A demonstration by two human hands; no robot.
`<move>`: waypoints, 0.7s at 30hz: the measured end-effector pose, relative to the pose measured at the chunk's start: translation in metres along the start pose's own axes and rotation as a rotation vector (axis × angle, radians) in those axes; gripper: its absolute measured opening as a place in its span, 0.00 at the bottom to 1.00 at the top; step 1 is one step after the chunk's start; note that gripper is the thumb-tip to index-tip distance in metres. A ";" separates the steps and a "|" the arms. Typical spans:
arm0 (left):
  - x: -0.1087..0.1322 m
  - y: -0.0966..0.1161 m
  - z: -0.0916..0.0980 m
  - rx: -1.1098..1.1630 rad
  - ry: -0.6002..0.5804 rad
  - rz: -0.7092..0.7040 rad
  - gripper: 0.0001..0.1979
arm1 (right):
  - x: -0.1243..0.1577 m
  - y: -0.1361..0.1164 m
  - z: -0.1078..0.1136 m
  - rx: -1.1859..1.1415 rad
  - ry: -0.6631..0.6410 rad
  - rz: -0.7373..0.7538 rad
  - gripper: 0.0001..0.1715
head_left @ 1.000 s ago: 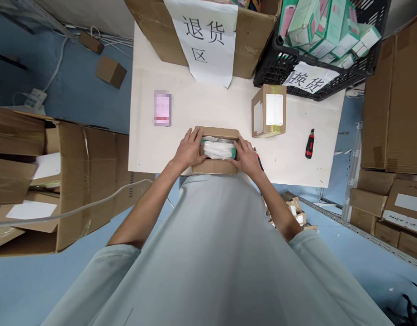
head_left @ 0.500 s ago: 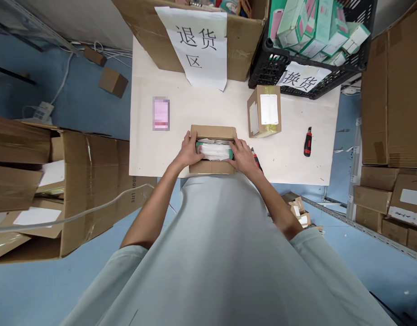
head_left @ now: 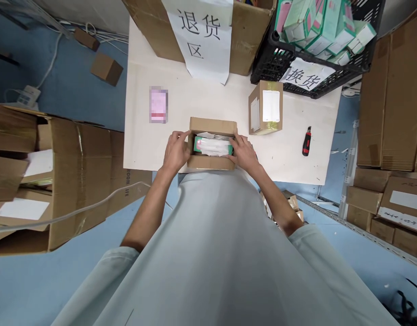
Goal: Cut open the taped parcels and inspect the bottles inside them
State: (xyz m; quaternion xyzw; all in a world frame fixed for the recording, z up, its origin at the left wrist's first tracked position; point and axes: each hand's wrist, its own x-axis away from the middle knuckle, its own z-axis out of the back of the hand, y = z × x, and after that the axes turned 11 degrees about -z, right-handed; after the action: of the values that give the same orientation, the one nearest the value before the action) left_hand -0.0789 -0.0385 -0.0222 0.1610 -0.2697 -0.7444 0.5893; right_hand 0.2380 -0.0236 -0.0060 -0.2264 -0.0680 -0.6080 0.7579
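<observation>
An open cardboard box (head_left: 211, 163) lies at the table's front edge, its long flaps spread to front and back. Inside is a green and white package (head_left: 213, 146) with white paper on it. My left hand (head_left: 177, 148) is at the box's left side, fingers bent against its upper left corner. My right hand (head_left: 243, 151) grips the right end, with fingertips at the package's right end.
A closed, labelled carton (head_left: 265, 107) and a red and black cutter (head_left: 306, 141) are on the table's right. A blurred pink item (head_left: 158, 105) lies left. Behind stand a large carton (head_left: 242, 50) and a black crate (head_left: 269, 59) of green boxes.
My left hand has moved off the package to the box's left side, uncovering the package's left end. My right hand stays at the right end. The view has shifted slightly.
</observation>
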 end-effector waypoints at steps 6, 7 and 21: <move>-0.027 0.038 -0.016 -0.023 -0.213 -0.164 0.35 | -0.009 -0.013 0.008 0.005 0.003 0.081 0.38; -0.033 0.043 -0.020 -0.058 -0.264 -0.183 0.35 | -0.012 -0.018 0.008 0.023 -0.018 0.100 0.38; -0.062 0.057 -0.046 -0.292 -0.563 -0.195 0.23 | -0.048 -0.065 0.004 0.302 -0.291 0.058 0.29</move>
State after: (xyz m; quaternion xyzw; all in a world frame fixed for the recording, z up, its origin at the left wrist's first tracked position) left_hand 0.0073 0.0022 -0.0304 -0.1120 -0.2957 -0.8433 0.4346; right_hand 0.1649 0.0110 -0.0036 -0.1975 -0.2604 -0.5296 0.7827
